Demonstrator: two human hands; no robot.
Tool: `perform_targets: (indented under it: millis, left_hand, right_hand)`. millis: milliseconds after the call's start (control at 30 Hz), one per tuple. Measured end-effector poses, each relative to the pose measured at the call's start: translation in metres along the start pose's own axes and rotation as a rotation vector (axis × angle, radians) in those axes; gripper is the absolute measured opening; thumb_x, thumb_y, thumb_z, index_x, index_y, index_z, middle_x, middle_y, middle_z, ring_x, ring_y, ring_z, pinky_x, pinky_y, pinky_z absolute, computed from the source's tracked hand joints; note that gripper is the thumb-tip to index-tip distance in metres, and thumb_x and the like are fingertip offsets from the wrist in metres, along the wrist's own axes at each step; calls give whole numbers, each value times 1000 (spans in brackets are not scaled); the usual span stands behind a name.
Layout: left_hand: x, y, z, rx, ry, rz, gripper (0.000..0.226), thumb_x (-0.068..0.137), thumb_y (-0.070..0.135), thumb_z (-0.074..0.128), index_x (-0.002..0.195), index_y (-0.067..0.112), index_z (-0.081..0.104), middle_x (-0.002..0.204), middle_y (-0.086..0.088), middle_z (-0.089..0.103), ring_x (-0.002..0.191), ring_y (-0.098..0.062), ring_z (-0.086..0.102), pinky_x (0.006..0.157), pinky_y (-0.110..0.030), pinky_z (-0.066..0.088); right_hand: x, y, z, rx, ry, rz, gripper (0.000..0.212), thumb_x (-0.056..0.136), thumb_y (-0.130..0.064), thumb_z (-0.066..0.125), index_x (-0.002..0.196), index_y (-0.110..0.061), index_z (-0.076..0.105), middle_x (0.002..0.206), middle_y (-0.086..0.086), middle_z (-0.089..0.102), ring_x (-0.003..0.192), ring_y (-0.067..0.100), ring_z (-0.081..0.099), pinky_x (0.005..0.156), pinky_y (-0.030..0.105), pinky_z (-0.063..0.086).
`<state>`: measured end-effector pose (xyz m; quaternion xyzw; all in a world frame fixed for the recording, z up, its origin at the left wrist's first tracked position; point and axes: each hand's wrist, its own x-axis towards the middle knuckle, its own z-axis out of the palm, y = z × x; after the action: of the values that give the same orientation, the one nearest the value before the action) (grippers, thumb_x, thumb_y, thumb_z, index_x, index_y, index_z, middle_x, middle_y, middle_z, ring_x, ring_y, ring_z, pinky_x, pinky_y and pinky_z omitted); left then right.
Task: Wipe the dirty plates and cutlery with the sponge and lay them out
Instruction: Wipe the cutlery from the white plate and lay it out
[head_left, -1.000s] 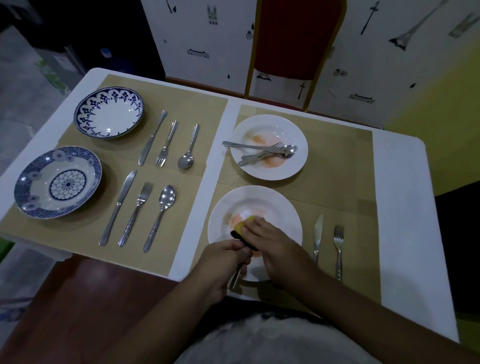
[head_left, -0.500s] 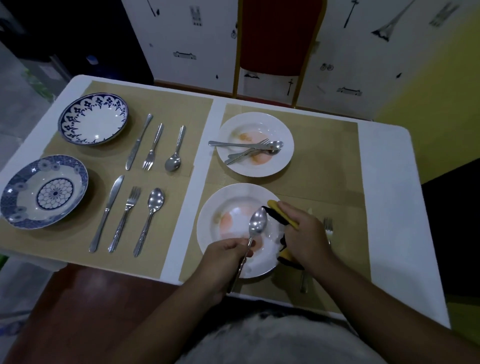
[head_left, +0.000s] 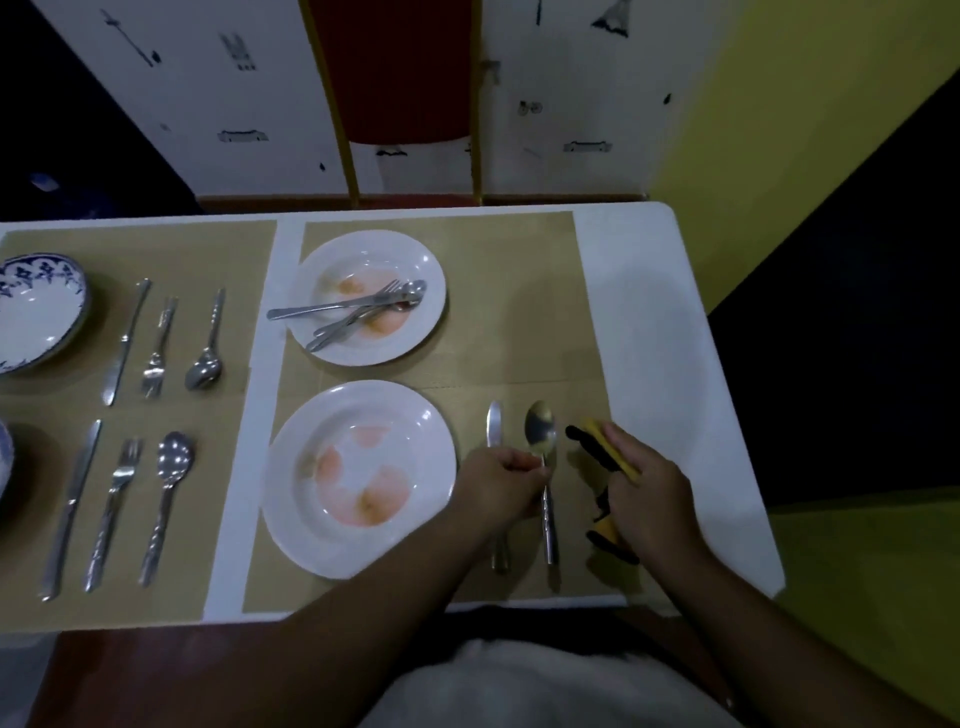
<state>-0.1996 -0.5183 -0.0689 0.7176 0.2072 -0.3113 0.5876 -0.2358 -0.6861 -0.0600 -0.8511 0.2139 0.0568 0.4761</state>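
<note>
- The near plate (head_left: 291, 512) lies on the bench (head_left: 665, 338), before the far plate (head_left: 427, 270).
- On the far plate lies cutlery (head_left: 343, 310).
- The knife (head_left: 493, 423) is just right of the near plate.
- The spoon (head_left: 540, 431) is between the knife and the sponge (head_left: 609, 451).

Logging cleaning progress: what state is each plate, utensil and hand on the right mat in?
Near white plate: orange stains, otherwise bare.
Far white plate: stained, cutlery lying on it.
Knife: lying on mat.
Spoon: pinched by left hand, beside knife.
Sponge: held in right hand.
</note>
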Motion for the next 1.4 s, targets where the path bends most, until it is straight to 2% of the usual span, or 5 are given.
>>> perform_targets:
  millis: [400,567,667,767,1400]
  left_hand:
    - [30,-3,71,528,124,160,20,86,20,74,104,12,79,101,0,77,95,-12,71,91,-29,56]
    - [25,-6,72,843,129,430,13,90,19,66,99,15,74,94,-1,73,86,-13,67,84,-35,58]
    - [31,-13,68,1162,86,674,56,77,23,80,130,13,64,129,-10,66,116,-29,61,99,-44,52]
    - [33,-17,67,1348,-14,629,85,82,45,75,152,14,37,159,-9,38,146,-35,32,115,-49,34]
    - [15,-24,19,1158,166,835,67,85,43,68,142,11,54,149,-8,53,138,-33,46,110,-47,40]
  right_hand:
    - [29,56,-36,-56,-32,-162,60,85,16,48,136,-15,49,138,-11,39,132,4,34,106,4,18]
    - [40,68,-34,-139,-26,-248,57,83,18,50,135,-7,50,137,-7,40,136,13,32,111,21,21]
    - [45,77,-31,-189,-93,-261,58,83,17,49,136,-5,48,144,5,42,139,20,32,113,27,21]
    - [45,81,-28,-265,-145,-286,60,83,18,47,138,-5,44,148,6,34,142,20,22,115,27,12]
    - [25,12,-8,-241,-24,-337,60,83,15,48,138,-8,45,144,1,42,139,15,32,113,22,18]
